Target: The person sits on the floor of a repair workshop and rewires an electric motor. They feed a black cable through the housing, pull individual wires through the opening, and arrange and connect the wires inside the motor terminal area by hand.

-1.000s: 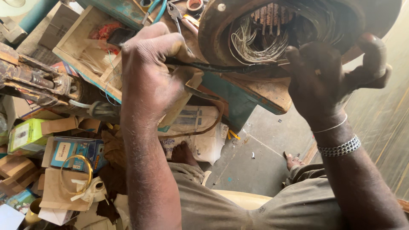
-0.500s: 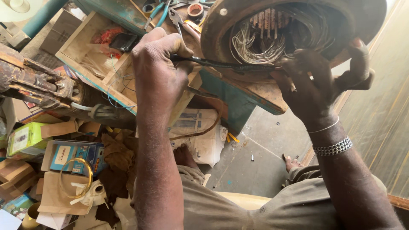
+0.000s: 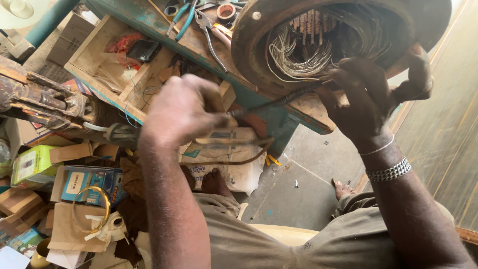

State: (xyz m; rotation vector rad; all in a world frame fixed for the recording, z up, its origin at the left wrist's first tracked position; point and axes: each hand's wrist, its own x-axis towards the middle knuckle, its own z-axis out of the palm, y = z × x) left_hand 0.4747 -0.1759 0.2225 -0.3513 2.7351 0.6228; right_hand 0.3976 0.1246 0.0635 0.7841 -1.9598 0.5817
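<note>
Motor stator (image 3: 328, 45) in right hand (image 3: 368, 99)

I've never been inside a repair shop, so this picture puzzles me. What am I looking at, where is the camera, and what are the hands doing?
The camera sits on the person's head and looks down, so you see their own arms and lap. There is no machine at work here, only two bare hands. The left hand grips a thin dark tool whose far end reaches to the edge of a round rusty metal housing. Inside the housing are bundles of pale wire windings. The right hand, with a bracelet at the wrist, steadies the housing from below. It rests on a worn teal workbench, where pliers and a roll of tape also lie. An open wooden drawer holds small odds and ends. Cardboard boxes clutter the floor at the left.
</note>
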